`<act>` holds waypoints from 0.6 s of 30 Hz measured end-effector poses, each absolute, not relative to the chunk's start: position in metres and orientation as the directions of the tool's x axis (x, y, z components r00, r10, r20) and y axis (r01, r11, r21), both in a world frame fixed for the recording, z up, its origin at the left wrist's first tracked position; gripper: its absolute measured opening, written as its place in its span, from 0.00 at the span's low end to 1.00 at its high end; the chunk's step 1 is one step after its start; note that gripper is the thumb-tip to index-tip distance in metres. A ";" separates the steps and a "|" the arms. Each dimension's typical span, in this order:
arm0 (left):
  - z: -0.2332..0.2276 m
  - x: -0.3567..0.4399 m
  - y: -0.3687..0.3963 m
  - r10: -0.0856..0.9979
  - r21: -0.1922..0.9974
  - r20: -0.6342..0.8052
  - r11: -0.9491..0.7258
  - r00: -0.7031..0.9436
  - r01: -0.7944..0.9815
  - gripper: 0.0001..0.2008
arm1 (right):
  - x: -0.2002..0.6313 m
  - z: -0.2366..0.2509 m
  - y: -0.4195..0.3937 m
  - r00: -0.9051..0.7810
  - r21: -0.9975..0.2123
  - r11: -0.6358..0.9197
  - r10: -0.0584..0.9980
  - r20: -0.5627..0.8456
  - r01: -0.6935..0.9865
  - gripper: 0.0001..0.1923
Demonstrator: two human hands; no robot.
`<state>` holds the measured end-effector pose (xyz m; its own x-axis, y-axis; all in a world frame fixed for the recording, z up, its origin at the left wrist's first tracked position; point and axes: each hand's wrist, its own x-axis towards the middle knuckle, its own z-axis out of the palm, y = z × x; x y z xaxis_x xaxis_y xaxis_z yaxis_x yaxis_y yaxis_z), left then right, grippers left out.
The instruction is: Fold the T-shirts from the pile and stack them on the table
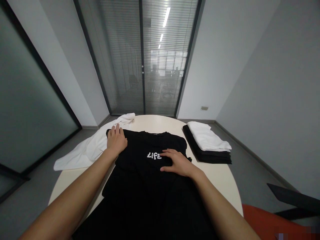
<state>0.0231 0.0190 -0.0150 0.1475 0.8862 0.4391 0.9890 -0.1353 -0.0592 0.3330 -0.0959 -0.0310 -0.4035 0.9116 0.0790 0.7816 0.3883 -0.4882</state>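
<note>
- A black T-shirt lies spread on the round pale worktop, its collar at the far side and its hem running off toward the near edge; white lettering shows on the chest.
- The left hand rests flat on the shirt's far-left shoulder, fingers together and pointing away. Its grip is apart and clamps nothing, the palm only pressing on the cloth.
- The right hand lies flat on the chest just right of the lettering, fingers extended toward the left. Here too the grip is apart, with no fabric pinched.
- By the look of it, the step in hand is flattening or smoothing the shirt's upper part, with both palms holding it down, and no fold is yet visible across the body.
- A next move would call for the fingers to close on an edge or sleeve, since flat palms can only slide or press.
- A loose white garment lies crumpled at the left, partly under the black shirt's sleeve and hanging over the worktop's rim.
- At the far right sits a folded stack, white cloth on top of black, well apart from both hands.
</note>
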 end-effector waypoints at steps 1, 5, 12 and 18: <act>-0.016 0.030 0.013 0.883 -0.065 0.443 -0.142 0.156 0.988 0.29 | 0.333 -0.031 -0.095 -0.355 -0.492 0.372 0.926 0.131 0.787 0.29; -0.020 0.067 -0.022 0.861 -0.068 0.422 -0.282 0.283 0.957 0.28 | 0.335 -0.036 -0.090 0.007 -0.380 0.085 0.972 0.235 0.921 0.26; -0.053 0.096 -0.053 0.946 0.029 0.165 -0.287 0.279 0.957 0.29 | 0.342 -0.049 -0.084 0.308 -0.260 -0.282 0.949 0.066 0.924 0.38; -0.061 0.089 -0.053 0.951 0.084 0.155 -0.283 0.269 0.955 0.28 | 0.347 -0.049 -0.078 0.052 -0.452 0.082 0.960 0.276 0.888 0.31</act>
